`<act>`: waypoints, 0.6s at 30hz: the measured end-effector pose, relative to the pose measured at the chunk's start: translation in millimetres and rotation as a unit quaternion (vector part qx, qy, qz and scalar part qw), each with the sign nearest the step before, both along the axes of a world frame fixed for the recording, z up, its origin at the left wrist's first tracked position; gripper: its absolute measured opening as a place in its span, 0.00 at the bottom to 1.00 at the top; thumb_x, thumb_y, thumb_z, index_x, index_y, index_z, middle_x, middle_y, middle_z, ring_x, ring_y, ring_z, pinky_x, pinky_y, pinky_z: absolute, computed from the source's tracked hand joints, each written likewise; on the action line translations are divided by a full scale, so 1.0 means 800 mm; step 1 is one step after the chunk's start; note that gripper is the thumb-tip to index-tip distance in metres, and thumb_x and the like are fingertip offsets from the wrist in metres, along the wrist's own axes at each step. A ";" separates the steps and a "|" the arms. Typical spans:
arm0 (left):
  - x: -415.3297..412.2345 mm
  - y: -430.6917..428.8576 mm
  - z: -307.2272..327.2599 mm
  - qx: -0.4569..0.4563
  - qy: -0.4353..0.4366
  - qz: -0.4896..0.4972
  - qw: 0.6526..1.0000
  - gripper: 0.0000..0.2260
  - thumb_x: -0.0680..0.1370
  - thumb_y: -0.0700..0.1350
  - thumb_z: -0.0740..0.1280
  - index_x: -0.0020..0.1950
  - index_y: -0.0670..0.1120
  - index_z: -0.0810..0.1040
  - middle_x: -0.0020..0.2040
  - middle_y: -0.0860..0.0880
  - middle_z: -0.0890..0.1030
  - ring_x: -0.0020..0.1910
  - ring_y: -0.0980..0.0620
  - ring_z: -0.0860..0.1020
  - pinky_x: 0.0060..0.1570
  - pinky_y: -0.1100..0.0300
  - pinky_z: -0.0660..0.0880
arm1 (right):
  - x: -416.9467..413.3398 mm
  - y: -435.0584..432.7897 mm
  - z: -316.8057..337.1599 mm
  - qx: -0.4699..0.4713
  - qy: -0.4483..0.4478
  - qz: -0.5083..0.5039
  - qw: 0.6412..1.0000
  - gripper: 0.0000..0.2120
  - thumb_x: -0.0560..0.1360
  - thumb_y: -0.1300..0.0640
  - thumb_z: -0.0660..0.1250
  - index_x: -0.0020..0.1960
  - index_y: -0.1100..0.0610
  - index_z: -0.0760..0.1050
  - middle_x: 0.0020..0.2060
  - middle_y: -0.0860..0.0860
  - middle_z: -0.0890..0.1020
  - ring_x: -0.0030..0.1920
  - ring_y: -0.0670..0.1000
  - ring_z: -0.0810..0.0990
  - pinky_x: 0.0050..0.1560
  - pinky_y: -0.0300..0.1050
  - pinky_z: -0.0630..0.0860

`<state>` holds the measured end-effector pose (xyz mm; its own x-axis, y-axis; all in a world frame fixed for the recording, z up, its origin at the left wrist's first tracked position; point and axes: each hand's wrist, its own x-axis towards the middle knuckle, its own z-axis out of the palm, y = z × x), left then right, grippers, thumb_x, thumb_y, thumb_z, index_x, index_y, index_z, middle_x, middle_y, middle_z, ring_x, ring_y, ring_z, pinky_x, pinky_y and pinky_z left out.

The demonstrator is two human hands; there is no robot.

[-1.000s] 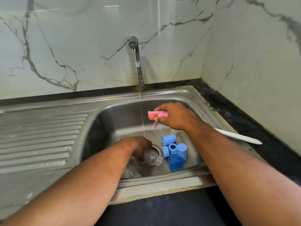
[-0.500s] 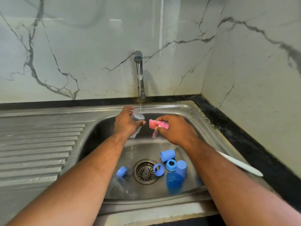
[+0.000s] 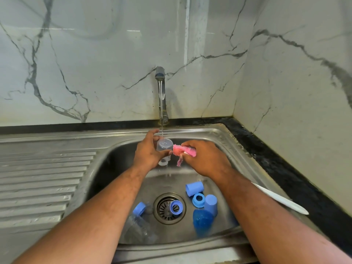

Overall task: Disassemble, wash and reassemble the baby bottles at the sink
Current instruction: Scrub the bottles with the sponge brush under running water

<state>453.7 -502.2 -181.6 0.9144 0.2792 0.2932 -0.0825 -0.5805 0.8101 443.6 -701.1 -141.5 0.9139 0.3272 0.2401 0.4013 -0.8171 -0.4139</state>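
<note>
My left hand (image 3: 147,153) grips a clear baby bottle (image 3: 164,149) upside down, its base under the thin stream from the tap (image 3: 160,88). My right hand (image 3: 203,159) holds a pink sponge brush (image 3: 183,151) whose tip touches the bottle's side; its white handle (image 3: 282,201) sticks out behind my forearm. In the sink basin (image 3: 122,162) lie two blue caps (image 3: 194,188) (image 3: 211,204), a blue bottle (image 3: 202,221), two blue collar rings (image 3: 198,200) (image 3: 176,207) and another clear bottle with a blue collar (image 3: 140,225).
The drain strainer (image 3: 165,208) sits mid-basin. A ribbed steel drainboard (image 3: 43,180) spreads to the left. A black counter strip (image 3: 285,164) runs along the right under marble walls.
My left hand lifted the clear bottle from the drain up under the stream. The pink brush has come up against the bottle's side.
</note>
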 end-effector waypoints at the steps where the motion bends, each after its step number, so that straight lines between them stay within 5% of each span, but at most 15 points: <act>1: -0.001 -0.001 0.001 -0.002 0.000 -0.001 1.000 0.43 0.65 0.47 0.83 0.76 0.51 0.67 0.61 0.53 0.81 0.55 0.60 0.75 0.46 0.75 0.68 | 0.000 0.000 0.000 -0.002 -0.003 -0.002 1.000 0.19 0.78 0.41 0.67 0.68 0.41 0.76 0.58 0.44 0.83 0.54 0.48 0.81 0.52 0.45 0.77; 6: -0.003 0.002 0.001 -0.044 -0.014 -0.007 0.999 0.35 0.68 0.46 0.82 0.72 0.52 0.71 0.59 0.55 0.80 0.55 0.58 0.79 0.49 0.71 0.73 | -0.003 0.000 0.004 -0.008 -0.022 -0.005 1.000 0.20 0.79 0.42 0.66 0.71 0.41 0.73 0.62 0.45 0.82 0.59 0.49 0.80 0.56 0.46 0.76; 10: -0.021 0.012 0.013 -0.199 -0.003 -0.032 0.979 0.21 0.73 0.52 0.77 0.63 0.48 0.80 0.58 0.47 0.84 0.55 0.50 0.83 0.57 0.52 0.81 | -0.010 -0.005 0.016 -0.007 -0.075 -0.006 0.997 0.20 0.82 0.42 0.61 0.74 0.41 0.68 0.65 0.47 0.80 0.62 0.51 0.78 0.56 0.47 0.74; 14: -0.064 0.017 0.064 -0.399 -0.009 -0.031 0.916 0.15 0.78 0.47 0.71 0.60 0.40 0.80 0.53 0.42 0.85 0.48 0.50 0.85 0.45 0.62 0.82 | -0.024 -0.007 0.031 0.035 -0.138 0.013 0.990 0.17 0.83 0.42 0.58 0.71 0.38 0.68 0.60 0.44 0.81 0.59 0.49 0.79 0.53 0.48 0.77; 18: -0.110 0.025 0.083 -0.371 0.009 -0.030 0.928 0.14 0.76 0.53 0.72 0.55 0.44 0.80 0.49 0.45 0.87 0.49 0.49 0.85 0.50 0.54 0.80 | -0.036 -0.004 0.038 0.077 -0.151 0.042 0.985 0.17 0.83 0.42 0.58 0.71 0.36 0.66 0.59 0.40 0.81 0.59 0.45 0.79 0.54 0.49 0.78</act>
